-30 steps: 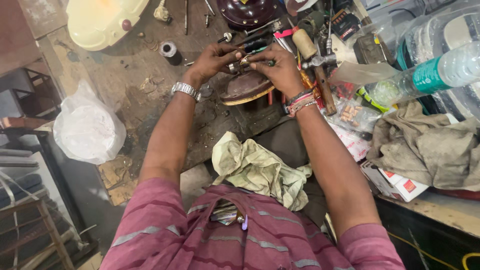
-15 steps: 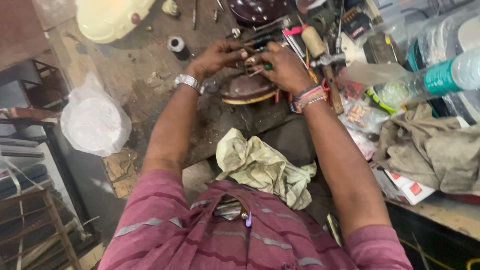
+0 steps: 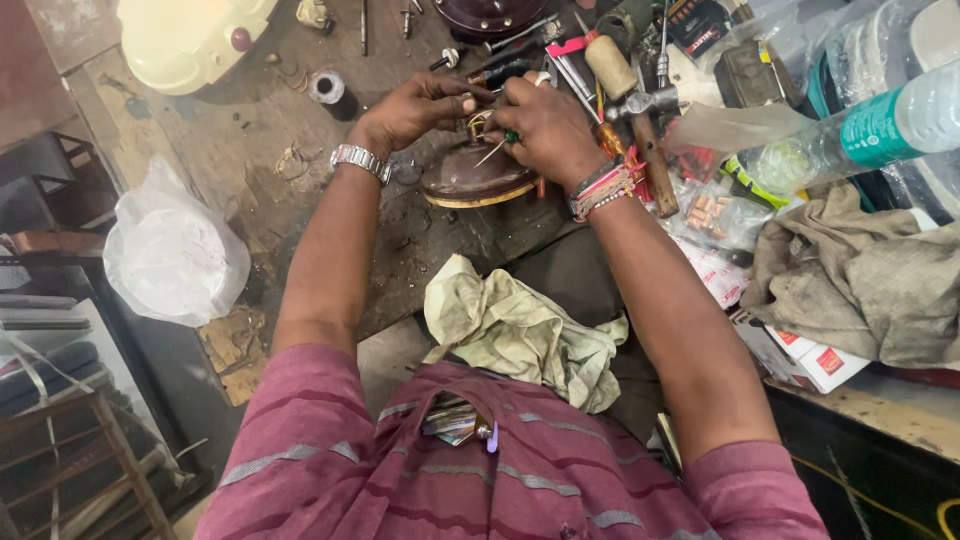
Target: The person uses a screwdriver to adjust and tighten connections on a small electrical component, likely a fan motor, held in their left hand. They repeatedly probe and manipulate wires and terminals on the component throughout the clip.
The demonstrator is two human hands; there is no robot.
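Domed brown metal cover (image 3: 470, 180) under both hands, pinching

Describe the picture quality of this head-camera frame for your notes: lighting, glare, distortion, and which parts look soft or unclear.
Head view: soft, even light with no hard shadows; mild glare on the white plastic bag and the clear bottle; wide-angle stretching bends the edges; both hands, left hand and right hand, are fairly sharp, but the small part they pinch over the brown dome is too tiny to make out.

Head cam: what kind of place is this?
Likely a small repair workshop: a stained workbench strewn with screwdrivers and a hammer, and both hands working on a brown domed metal part.
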